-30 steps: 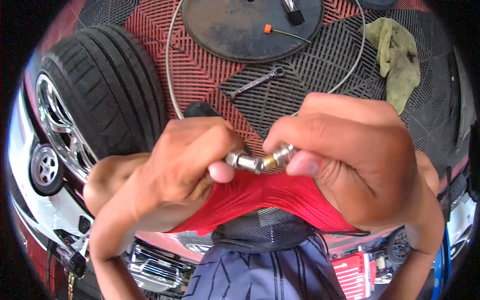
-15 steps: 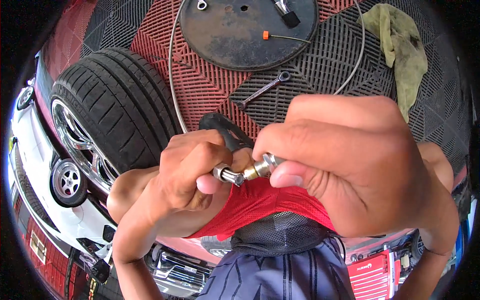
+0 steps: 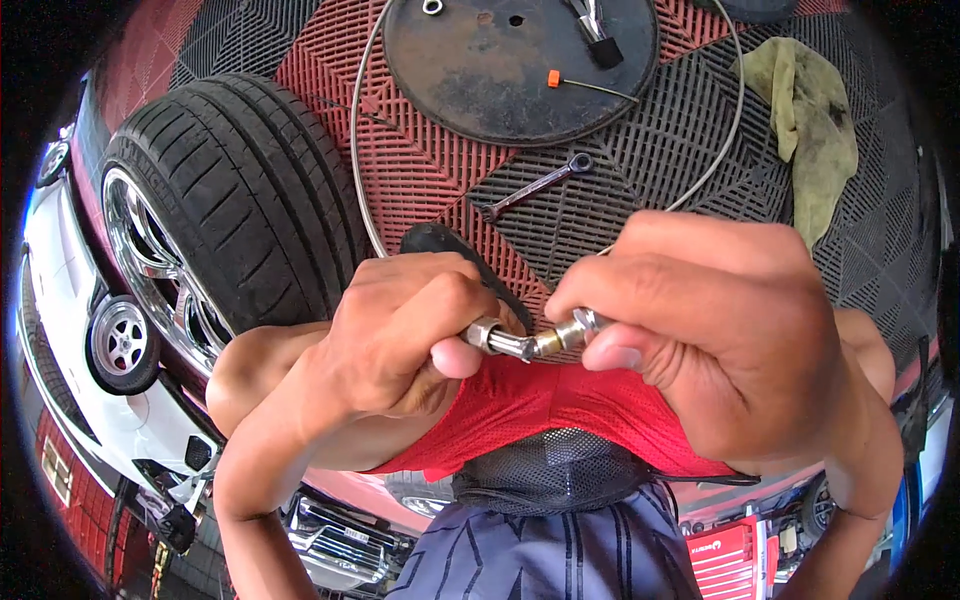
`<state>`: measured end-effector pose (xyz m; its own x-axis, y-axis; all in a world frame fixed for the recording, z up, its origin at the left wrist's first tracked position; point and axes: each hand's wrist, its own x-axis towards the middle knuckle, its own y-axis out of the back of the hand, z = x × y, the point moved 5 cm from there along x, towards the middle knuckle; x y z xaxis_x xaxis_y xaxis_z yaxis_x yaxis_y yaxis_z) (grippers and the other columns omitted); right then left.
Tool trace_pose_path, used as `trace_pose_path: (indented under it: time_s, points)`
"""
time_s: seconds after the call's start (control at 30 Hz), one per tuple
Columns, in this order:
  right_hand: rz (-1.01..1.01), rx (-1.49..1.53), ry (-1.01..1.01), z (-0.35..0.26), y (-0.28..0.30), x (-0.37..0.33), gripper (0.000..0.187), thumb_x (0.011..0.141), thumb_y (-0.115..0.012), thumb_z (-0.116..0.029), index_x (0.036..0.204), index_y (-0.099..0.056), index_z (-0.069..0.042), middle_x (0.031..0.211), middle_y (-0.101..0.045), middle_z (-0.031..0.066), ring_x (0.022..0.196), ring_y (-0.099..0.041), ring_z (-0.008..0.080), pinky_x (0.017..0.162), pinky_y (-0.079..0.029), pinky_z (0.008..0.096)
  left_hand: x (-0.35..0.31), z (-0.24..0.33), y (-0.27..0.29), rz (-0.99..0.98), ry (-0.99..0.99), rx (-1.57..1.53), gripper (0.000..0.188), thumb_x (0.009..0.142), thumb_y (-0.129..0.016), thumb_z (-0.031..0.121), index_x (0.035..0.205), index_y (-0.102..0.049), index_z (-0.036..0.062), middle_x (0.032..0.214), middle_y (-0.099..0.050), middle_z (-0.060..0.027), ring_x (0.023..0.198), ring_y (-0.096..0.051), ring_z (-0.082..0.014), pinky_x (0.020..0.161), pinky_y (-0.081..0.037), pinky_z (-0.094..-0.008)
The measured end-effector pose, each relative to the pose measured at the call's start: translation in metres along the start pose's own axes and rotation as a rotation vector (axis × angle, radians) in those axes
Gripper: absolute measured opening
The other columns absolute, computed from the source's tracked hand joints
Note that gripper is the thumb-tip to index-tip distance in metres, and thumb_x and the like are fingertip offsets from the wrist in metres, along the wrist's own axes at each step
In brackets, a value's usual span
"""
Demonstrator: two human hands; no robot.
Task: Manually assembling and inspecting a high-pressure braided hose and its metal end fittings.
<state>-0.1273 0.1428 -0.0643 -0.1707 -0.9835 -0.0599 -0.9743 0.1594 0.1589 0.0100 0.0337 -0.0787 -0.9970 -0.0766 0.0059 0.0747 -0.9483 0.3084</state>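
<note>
My left hand (image 3: 400, 330) is closed around a braided metal hose end (image 3: 510, 344), with a steel nut (image 3: 482, 333) around it by my thumb and fingertips. Between thumb and bent forefinger, my right hand (image 3: 715, 345) pinches a brass-and-steel hose fitting (image 3: 556, 340). The fitting's narrow tip meets the hose end or sits just before it; whether they are joined I cannot tell. A long grey braided hose (image 3: 357, 165) loops over the floor from behind my left hand round toward my right hand. My fingers hide where it runs in.
A round dark plate (image 3: 450, 90) carries a ring-shaped metal part (image 3: 432, 7), an orange-tipped thin rod (image 3: 553, 78) and a black-ended tool (image 3: 604, 52). A combination wrench (image 3: 540, 186) lies nearer. A wheel (image 3: 250, 190) stands left; a stained cloth (image 3: 815, 150) lies right.
Both hands, with the hose end and fitting, appear slightly further right in the picture. The floor objects have shifted too, as the view moved. The hose end and the fitting tip now look closer together.
</note>
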Motion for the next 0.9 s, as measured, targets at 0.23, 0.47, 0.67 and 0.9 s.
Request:
trace_pose_path:
  time_s: [0.23, 0.47, 0.67, 0.9]
  points:
    - [-0.046, 0.064, -0.071, 0.004, -0.002, -0.001, 0.029, 0.091, -0.063, -0.025, 0.09, -0.067, 0.004, 0.067, -0.058, 0.0109, 0.051, -0.054, 0.0188, 0.046, -0.04, 0.0279, -0.007, -0.002, 0.003, -0.045, 0.034, 0.044, 0.039, 0.099, -0.047, 0.036, 0.08, -0.054, 0.0032, 0.062, -0.05, -0.009, 0.05, -0.053, -0.028, 0.046, -0.041, -0.0381]
    - [-0.013, -0.105, -0.015, -0.003, -0.001, 0.002, 0.02, 0.084, -0.068, -0.016, 0.09, -0.066, 0.004, 0.066, -0.056, 0.0109, 0.05, -0.052, 0.0199, 0.046, -0.04, 0.0299, -0.009, -0.005, 0.001, -0.019, 0.068, 0.057, 0.035, 0.099, -0.048, 0.033, 0.079, -0.053, 0.0043, 0.06, -0.048, -0.0092, 0.049, -0.052, -0.0298, 0.045, -0.04, -0.0399]
    - [0.013, -0.427, 0.148, -0.012, -0.008, -0.005, 0.03, 0.065, -0.07, 0.002, 0.094, -0.062, 0.004, 0.07, -0.052, 0.0116, 0.057, -0.053, 0.0262, 0.048, -0.042, 0.0354, -0.008, -0.003, 0.0, -0.137, 0.115, 0.142, 0.032, 0.099, -0.049, 0.029, 0.077, -0.049, 0.0059, 0.056, -0.045, -0.0091, 0.047, -0.05, -0.032, 0.043, -0.037, -0.0414]
    - [-0.038, -0.517, 0.251, -0.01, -0.015, -0.012, 0.03, 0.068, -0.067, 0.0, 0.095, -0.058, 0.009, 0.074, -0.05, 0.0133, 0.06, -0.051, 0.0271, 0.05, -0.042, 0.0362, -0.009, 0.002, 0.0, -0.163, 0.226, 0.12, 0.03, 0.099, -0.048, 0.028, 0.078, -0.047, 0.0061, 0.055, -0.045, -0.0097, 0.047, -0.05, -0.0334, 0.043, -0.036, -0.0422]
